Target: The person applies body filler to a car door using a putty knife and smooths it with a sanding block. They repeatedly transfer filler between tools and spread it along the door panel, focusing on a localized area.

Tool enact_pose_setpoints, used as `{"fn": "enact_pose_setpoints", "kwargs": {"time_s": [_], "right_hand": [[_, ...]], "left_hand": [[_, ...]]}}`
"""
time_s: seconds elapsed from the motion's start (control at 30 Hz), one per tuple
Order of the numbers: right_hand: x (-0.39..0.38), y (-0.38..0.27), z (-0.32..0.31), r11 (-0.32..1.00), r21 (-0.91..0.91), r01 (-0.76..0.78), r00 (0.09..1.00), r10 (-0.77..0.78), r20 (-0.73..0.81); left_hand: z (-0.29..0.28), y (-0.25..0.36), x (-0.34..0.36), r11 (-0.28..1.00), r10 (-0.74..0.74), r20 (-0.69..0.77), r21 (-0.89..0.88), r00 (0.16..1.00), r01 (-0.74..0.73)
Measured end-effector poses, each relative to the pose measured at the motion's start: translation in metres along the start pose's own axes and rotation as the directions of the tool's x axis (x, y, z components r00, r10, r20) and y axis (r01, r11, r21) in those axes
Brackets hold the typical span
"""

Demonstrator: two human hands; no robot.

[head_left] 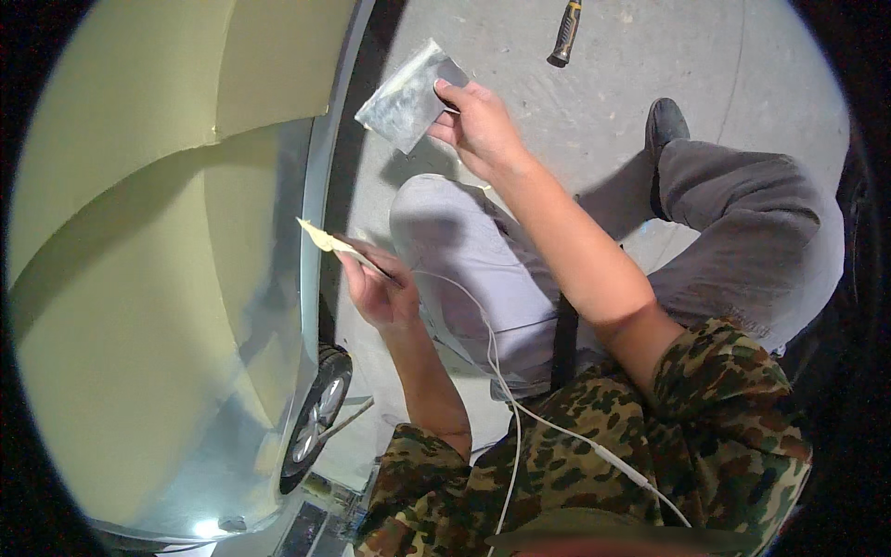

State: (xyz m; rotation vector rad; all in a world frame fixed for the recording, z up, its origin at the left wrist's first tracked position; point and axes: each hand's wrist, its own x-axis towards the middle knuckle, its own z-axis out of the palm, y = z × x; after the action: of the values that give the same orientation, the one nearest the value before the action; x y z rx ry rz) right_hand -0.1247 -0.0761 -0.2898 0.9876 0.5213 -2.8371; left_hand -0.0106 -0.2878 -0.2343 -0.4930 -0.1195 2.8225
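L hand (376, 288) is pinching a putty spreader (327, 241), filler-loaded edge nearing the car panel (139, 278) at left; R hand (478, 125) is gripping a metal mixing plate (404, 97) farther off. Panel is looking mostly coated yellow, right edge strip still bare

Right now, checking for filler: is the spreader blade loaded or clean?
Loaded: the spreader in the left hand carries pale yellowish paste at its tip.

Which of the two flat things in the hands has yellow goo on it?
The thin spreader in the left hand, beside the yellowish car panel. The metal plate in the right hand looks grey, not yellow.
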Motion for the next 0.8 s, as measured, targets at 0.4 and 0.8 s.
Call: {"fn": "enact_pose_setpoints", "kwargs": {"time_s": [0.4,0.8], "right_hand": [[0.026,0.058,0.044,0.967,0.252,0.042,0.983,0.005,-0.182],[0.014,0.083,0.069,0.955,0.289,0.065,0.973,0.003,-0.229]], "left_hand": [[0.005,0.004,-0.024,0.933,0.061,0.043,0.354,0.997,-0.072],[-0.002,0.014,-0.036,0.892,0.19,-0.001,0.418,0.982,-0.172]]}}
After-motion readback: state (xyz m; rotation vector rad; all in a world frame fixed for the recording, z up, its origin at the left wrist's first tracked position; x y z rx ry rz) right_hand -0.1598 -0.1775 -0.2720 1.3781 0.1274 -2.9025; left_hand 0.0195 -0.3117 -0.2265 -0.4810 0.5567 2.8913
